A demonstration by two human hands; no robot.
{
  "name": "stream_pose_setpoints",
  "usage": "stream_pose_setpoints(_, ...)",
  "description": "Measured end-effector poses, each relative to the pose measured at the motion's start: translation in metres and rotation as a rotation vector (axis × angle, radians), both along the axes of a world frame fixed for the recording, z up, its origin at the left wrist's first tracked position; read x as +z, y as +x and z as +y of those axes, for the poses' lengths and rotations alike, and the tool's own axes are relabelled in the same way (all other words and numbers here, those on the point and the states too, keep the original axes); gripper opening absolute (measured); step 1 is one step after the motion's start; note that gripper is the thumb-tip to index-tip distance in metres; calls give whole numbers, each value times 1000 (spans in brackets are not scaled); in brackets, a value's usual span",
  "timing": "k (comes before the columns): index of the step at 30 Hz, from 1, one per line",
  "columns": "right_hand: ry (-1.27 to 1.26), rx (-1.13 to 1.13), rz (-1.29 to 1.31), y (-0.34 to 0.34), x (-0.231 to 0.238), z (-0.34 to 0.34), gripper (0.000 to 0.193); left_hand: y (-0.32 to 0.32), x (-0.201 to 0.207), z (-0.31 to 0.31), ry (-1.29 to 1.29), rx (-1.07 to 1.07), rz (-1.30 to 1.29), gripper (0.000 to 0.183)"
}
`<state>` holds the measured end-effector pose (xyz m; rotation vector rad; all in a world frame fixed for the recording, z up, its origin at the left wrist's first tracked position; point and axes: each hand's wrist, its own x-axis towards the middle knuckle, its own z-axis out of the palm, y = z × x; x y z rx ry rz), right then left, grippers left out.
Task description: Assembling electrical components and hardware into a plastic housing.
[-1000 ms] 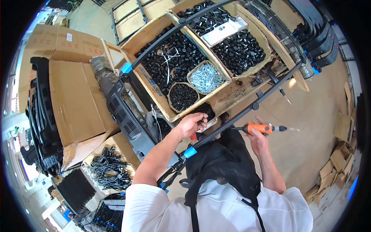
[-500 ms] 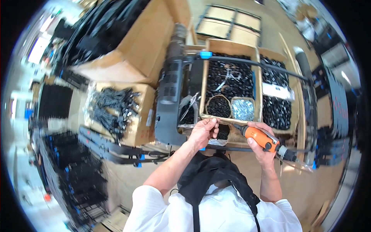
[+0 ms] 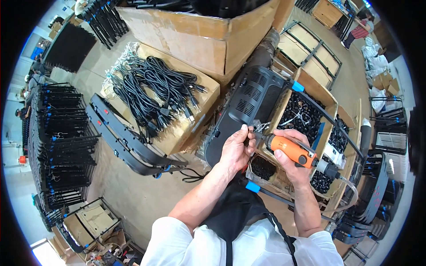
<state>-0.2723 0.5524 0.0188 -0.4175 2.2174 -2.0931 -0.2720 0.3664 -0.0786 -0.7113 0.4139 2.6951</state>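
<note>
My right hand [image 3: 288, 155] grips an orange pneumatic screwdriver [image 3: 293, 150] with a clear air hose trailing from its rear. Its tip points left toward my left hand [image 3: 237, 148]. The left fingers are pinched at the driver's tip, apparently on a small screw that is too small to see clearly. Both hands are just in front of a black vented panel [image 3: 250, 106] lying on the bench. A thin black frame tube with blue end caps [image 3: 253, 186] runs below my hands.
A cardboard box of black parts [image 3: 301, 117] and small tubs of screws [image 3: 262, 167] lie right of the panel. A box of coiled black cables [image 3: 155, 95] sits at the left. Stacks of black frames [image 3: 60, 142] stand on the floor. Another person [image 3: 355, 31] stands far back.
My head has turned left, shifting the whole view. My left hand left the screw tub and came to the driver's tip. The screwdriver swung round to point left at the panel.
</note>
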Motion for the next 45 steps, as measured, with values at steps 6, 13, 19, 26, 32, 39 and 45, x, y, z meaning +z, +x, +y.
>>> stream_pose_setpoints(6, 84, 24, -84, -39, 1, -35, 55, -32, -24, -32, 79, -77, -78, 24)
stream_pose_setpoints(13, 121, -28, -192, -70, 4, -67, 55, -47, -3, -52, -32, -96, -277, 29)
stream_pose_setpoints(19, 187, -11, -122, -96, 6, -77, 54, 14, -8, -118, -450, -93, -44, 27)
stream_pose_setpoints(26, 236, 56, -154, -111, -4, -91, 54, 4, -8, -120, -1723, -393, 98, 42)
stream_pose_setpoints(32, 287, 86, -145, -120, -9, -98, 54, 14, -40, -114, -1770, -361, 140, 42)
stream_pose_setpoints(39, 379, 95, -137, -128, -13, -102, 55, 11, -49, -111, -1716, -318, 150, 34)
stream_pose_setpoints(45, 360, 94, -165, -133, -16, -108, 50, 12, -53, -109, -1714, -268, 159, 35)
